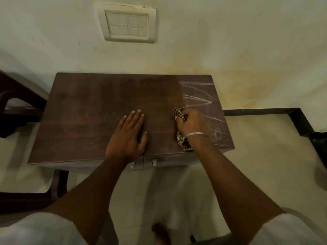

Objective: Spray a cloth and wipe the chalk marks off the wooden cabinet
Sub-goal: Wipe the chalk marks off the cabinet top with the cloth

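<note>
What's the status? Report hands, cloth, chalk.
Left hand flat on cabinet top. Right hand grips cloth. Chalk marks on right end, unwiped. Nothing blocking.

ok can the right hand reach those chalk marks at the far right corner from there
Probably yes. The right hand grips the checked cloth just short of the chalk marks, with only bare cabinet top between them. The left hand lies flat off to the side, out of its way.
</note>
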`<state>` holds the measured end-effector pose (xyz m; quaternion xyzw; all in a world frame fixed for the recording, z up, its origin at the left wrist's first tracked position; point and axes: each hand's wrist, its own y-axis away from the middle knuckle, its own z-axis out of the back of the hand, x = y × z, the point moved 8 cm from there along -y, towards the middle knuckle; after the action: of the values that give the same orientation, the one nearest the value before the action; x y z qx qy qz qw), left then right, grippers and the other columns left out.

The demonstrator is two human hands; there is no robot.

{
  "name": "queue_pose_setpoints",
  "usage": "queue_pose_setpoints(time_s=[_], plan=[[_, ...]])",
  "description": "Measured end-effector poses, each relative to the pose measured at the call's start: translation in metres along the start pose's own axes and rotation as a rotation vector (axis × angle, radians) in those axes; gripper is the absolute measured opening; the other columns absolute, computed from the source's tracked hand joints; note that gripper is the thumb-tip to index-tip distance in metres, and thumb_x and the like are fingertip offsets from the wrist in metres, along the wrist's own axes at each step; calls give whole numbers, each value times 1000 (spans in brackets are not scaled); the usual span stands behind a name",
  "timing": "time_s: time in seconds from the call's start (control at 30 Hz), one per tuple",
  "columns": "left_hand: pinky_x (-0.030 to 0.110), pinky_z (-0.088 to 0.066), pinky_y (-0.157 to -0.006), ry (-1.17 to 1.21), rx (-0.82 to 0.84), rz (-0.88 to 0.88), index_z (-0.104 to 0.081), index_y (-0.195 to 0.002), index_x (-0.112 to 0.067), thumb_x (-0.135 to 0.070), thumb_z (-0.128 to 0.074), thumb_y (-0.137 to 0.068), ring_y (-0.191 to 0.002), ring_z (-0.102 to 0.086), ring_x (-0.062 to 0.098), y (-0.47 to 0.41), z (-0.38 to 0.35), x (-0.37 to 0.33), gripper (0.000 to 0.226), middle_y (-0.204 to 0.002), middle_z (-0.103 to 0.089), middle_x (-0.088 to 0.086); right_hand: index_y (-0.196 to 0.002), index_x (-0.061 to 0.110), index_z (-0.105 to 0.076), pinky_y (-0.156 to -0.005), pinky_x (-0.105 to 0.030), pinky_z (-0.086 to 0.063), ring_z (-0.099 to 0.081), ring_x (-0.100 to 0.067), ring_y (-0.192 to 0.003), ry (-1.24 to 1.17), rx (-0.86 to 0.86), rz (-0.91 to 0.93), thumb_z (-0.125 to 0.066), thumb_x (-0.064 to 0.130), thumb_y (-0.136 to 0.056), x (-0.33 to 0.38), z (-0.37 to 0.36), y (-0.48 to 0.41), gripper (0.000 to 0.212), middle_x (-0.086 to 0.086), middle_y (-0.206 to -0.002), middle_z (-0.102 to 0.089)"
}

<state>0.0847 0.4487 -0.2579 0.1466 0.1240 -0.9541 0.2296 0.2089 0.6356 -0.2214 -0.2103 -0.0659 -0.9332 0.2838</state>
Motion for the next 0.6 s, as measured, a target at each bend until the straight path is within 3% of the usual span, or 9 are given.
queue_pose_setpoints(time_s=[0.2,0.4,0.6], plan=[[41,-15,-126,-10,10,-2,-37,-154,-8,-44,-32,-99,-154,-21,19,0,-2,2,66,-164,-30,8,-99,25,-68,-76,-36,-55,-64,-25,-88,4,17,3,-62,41,-86,-5,6,32,21,-3,-95,-68],[42,-15,-126,-40,22,0,-35,-155,-7,-44,-28,-99,-154,-21,21,0,0,-3,67,-164,-28,9,-111,27,-66,-81,-34,-50,-61,-26,-101,11,19,-28,-59,42,-88,-17,11,69,28,-3,-111,-65],[52,-7,-126,-140,104,93,-26,-155,3,-48,-14,-98,-154,-11,38,-2,-14,-27,77,-164,-18,23,-111,26,-67,-84,-34,-48,-60,-25,-106,2,63,-20,-60,40,-89,-6,14,49,28,-4,-114,-63]])
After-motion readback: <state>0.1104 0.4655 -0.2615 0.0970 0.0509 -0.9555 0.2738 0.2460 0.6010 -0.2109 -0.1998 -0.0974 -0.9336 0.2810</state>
